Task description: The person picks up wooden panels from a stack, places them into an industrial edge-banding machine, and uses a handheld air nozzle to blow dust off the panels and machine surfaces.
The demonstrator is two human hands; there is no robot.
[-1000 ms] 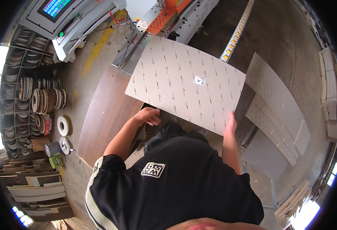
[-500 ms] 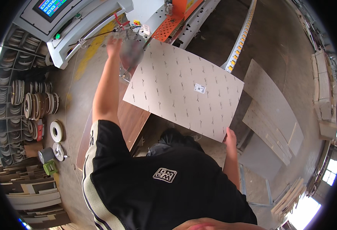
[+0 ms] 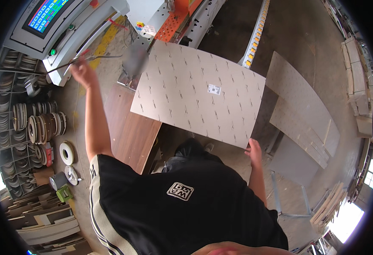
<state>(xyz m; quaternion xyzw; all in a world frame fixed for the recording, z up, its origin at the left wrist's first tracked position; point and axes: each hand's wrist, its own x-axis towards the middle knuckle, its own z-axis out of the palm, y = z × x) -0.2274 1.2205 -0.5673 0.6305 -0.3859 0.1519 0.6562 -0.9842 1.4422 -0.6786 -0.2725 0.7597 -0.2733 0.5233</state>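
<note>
A large pale panel (image 3: 195, 93) with repeated small print and a white label lies flat, its far edge against an orange-and-grey machine (image 3: 169, 27). At its near right corner is my right hand (image 3: 255, 152), fingers apart and close against the edge; firm contact is hard to judge. My left arm reaches out past the panel's left side. There my left hand (image 3: 84, 73) is closed on a thin dark rod (image 3: 59, 68) with a red piece near the fingers. A blurred grey patch (image 3: 135, 61) hides the spot beside the panel's far left corner.
A wood-grain board (image 3: 131, 127) lies below the panel's left side. A control console with a lit screen (image 3: 46, 17) stands far left, above shelves of edging rolls (image 3: 44, 127). Right of the panel are a roller rail (image 3: 254, 38) and more pale boards (image 3: 299, 110).
My left hand has moved left and nearer, and the rod with its red piece has swung left with it. My right hand's fingers have spread slightly at the panel corner.
</note>
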